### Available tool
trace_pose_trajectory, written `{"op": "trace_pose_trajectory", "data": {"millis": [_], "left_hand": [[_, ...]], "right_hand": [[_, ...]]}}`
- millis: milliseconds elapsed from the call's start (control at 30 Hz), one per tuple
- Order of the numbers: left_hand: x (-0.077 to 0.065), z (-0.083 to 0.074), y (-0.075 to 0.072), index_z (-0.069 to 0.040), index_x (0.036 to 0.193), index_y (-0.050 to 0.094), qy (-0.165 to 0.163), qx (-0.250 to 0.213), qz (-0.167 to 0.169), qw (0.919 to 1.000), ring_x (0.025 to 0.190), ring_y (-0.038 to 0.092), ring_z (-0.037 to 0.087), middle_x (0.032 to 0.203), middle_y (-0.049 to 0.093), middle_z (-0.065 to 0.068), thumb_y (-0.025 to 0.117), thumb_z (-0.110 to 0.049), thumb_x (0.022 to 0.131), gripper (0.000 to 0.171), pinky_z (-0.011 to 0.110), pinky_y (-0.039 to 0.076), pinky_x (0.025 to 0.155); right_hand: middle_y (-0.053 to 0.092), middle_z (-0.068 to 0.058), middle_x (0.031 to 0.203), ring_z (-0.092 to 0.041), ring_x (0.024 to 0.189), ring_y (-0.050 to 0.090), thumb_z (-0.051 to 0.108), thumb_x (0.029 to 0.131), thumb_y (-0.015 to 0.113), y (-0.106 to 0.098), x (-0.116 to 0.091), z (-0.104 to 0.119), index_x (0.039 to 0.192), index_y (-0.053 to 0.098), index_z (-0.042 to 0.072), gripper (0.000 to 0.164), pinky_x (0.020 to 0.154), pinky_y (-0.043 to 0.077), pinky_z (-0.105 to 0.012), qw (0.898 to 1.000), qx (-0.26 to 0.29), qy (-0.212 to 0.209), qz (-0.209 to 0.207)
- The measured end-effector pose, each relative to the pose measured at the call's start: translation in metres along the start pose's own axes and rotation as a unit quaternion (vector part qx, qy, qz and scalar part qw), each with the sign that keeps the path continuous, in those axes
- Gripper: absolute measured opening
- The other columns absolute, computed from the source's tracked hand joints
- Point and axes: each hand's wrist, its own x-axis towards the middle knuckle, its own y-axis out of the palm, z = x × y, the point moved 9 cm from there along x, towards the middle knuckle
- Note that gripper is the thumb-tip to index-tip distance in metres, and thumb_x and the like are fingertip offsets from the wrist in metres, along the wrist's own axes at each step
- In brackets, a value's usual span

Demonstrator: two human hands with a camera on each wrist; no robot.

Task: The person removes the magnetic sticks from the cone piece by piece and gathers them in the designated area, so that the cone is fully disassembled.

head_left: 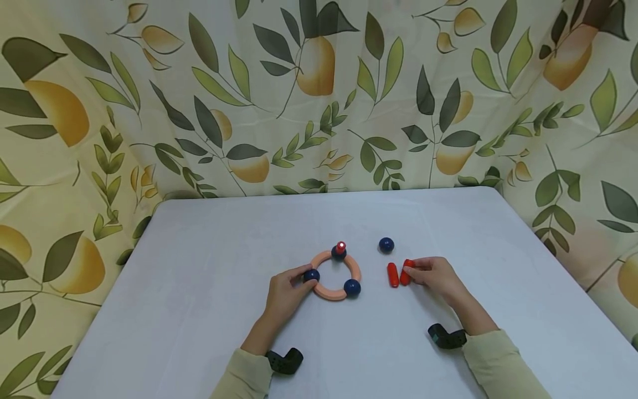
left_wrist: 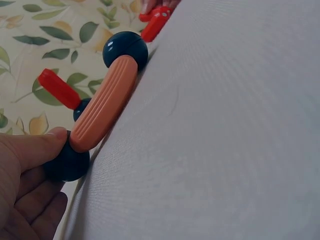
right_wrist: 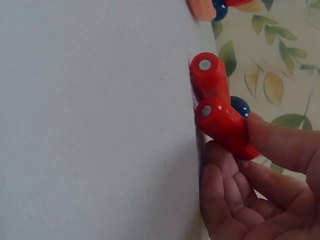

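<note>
peach ring point(head_left: 355, 269) is lying on the white tabletop point(head_left: 189, 332), head view; left hand point(head_left: 286, 293) is pinching its blue ball point(head_left: 312, 275), likely steadying it; right hand point(head_left: 437, 278) is pinching a red rod point(head_left: 405, 278). left wrist: ridged, curved segment point(left_wrist: 105, 107) is joining glossy balls point(left_wrist: 124, 46). right wrist: held rod's silvery end disc point(right_wrist: 206, 111) is showing, probably being kept free.

Red rod point(right_wrist: 229, 131) in right hand point(right_wrist: 277, 195)
</note>
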Motion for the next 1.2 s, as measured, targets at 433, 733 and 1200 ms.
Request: {"op": "trace_pose_trajectory", "data": {"millis": [433, 733, 1200], "left_hand": [[0.001, -0.001, 0.005, -0.004, 0.111, 0.066, 0.014, 0.008, 0.002, 0.9999, 0.108, 0.056, 0.016, 0.112, 0.063, 0.007, 0.073, -0.012, 0.079, 0.034, 0.026, 0.044, 0.088], [0.006, -0.007, 0.003, -0.005, 0.111, 0.067, 0.021, 0.036, 0.007, 0.9991, 0.107, 0.057, 0.015, 0.11, 0.064, 0.005, 0.075, -0.015, 0.077, 0.036, 0.031, 0.044, 0.089], [0.072, -0.022, 0.044, -0.009, 0.12, 0.062, 0.019, 0.152, 0.121, 0.9808, 0.112, 0.053, 0.018, 0.117, 0.061, 0.004, 0.074, -0.023, 0.079, 0.045, 0.034, 0.042, 0.092]], "right_hand": [[0.063, -0.01, 0.085, -0.019, 0.072, 0.052, 0.019, 0.086, 0.065, -0.002, 0.002, 0.001, 0.106, 0.062, -0.01, 0.035, 0.06, 0.047, -0.026, 0.999, -0.022, 0.004, -0.031], [0.062, -0.02, 0.098, -0.027, 0.084, 0.057, 0.022, 0.086, 0.065, -0.014, -0.007, 0.006, 0.112, 0.059, -0.009, 0.042, 0.068, 0.049, -0.032, 0.995, -0.052, -0.012, -0.088], [0.064, -0.015, 0.096, -0.025, 0.085, 0.062, 0.012, 0.083, 0.069, 0.001, -0.008, 0.05, 0.111, 0.062, -0.004, 0.033, 0.073, 0.052, -0.029, 0.984, 0.01, -0.113, -0.135]]}}
